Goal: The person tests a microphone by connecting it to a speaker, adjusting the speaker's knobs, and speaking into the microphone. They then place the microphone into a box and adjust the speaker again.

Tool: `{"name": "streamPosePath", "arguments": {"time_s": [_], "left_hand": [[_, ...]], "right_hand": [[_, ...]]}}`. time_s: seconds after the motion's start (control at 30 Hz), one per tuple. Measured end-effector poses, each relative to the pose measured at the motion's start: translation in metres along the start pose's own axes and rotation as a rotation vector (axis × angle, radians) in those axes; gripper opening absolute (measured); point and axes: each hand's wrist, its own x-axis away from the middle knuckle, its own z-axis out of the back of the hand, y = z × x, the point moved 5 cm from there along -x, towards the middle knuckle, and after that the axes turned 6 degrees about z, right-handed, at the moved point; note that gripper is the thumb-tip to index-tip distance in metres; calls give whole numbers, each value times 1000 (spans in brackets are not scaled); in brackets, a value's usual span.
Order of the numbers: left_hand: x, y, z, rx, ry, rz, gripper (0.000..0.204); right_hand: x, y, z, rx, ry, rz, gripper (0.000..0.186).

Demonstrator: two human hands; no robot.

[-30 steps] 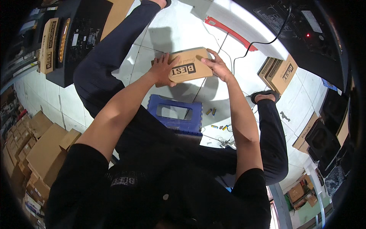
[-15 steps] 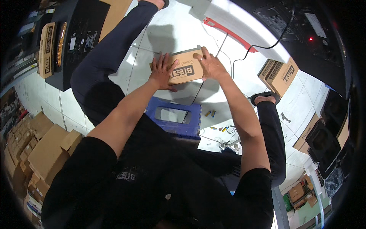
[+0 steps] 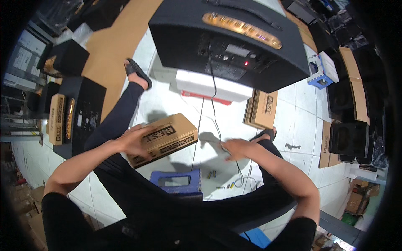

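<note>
The right hand (image 3: 236, 149) has let go of the cardboard box (image 3: 162, 139) and now reaches with loosely spread, empty fingers over the black cable (image 3: 214, 121) on the white tiled floor (image 3: 305, 125). The left hand (image 3: 134, 141) alone holds the box, fingers wrapped over its top, tilted above the left thigh beside the blue stool (image 3: 176, 183)

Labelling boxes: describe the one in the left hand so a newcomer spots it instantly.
Start at the big black amplifier at top, then drop to the white tiled floor before the seated person. The long tan cardboard box under the left hand is it: tilted and held, unlike the similar box lying right.
</note>
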Motion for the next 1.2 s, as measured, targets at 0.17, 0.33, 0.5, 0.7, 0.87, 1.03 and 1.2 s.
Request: {"name": "streamPosePath", "arguments": {"time_s": [0.17, 0.33, 0.5, 0.7, 0.87, 1.03, 1.2], "left_hand": [[119, 85, 164, 206, 276, -396, 134], [79, 187, 311, 16, 551, -577, 131], [-34, 208, 420, -644, 939, -436, 123], [-90, 228, 420, -421, 617, -530, 106], [-72, 296, 264, -496, 918, -927, 37], [-106, 378, 202, -637, 1017, -975, 47], [-137, 370, 203, -693, 1106, -1065, 48]], "right_hand": [[173, 14, 23, -242, 448, -139, 60], [224, 18, 16, -187, 485, -547, 51], [193, 25, 16, -343, 707, -266, 48], [219, 28, 6, -316, 625, -406, 44], [246, 38, -6, -320, 666, -517, 40], [245, 71, -4, -510, 891, -230, 46], [298, 85, -52, -782, 1697, -65, 42]]}}
